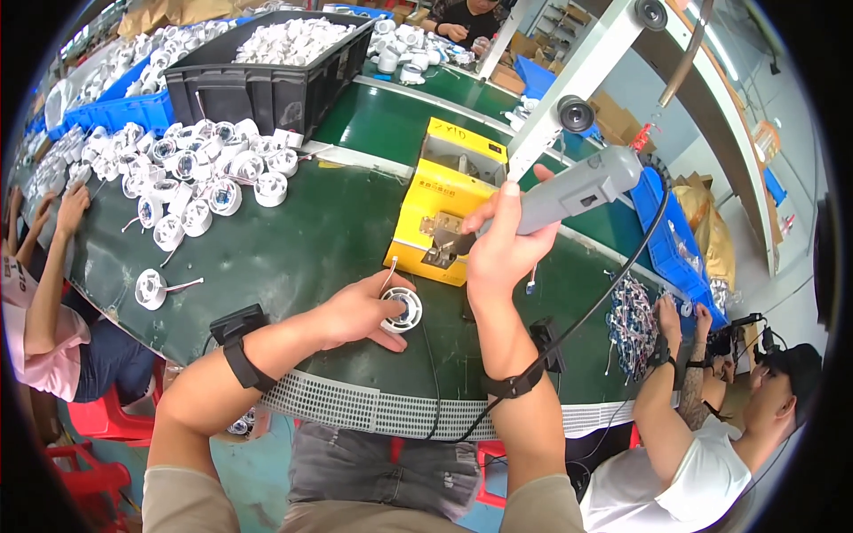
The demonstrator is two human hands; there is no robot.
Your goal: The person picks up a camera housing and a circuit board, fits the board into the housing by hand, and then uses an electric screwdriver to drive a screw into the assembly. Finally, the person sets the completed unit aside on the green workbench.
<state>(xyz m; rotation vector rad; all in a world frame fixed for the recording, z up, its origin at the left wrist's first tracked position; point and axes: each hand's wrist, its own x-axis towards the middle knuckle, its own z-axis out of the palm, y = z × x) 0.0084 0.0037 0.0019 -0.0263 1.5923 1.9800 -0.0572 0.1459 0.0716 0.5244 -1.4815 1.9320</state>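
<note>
Biggest thing here is the green work table (338,222), everything else sits on it. Back beyond both hands there's one black crate (258,84) heaped with white round parts, too many to count. Left of the left hand's fingers, well apart, is a loose pile of white round housings (191,173), a couple dozen at least, plus one stray housing (151,289) with a wire tail lying nearer.

One yellow box-shaped machine (449,213) sits just past the fingertips of both hands. The right hand (502,244) is raised above the table, fingers wrapped tight around one grey electric screwdriver (573,191), its black cable looping down toward the wrist. The tool's front end is hidden behind the hand, so can't tell where the tip sits.

Left hand (360,306) is low, fingers curled loosely together and pressing on one small white round housing (404,309), which lies flat on the table right at the fingertips, just in front of the yellow machine.
</note>
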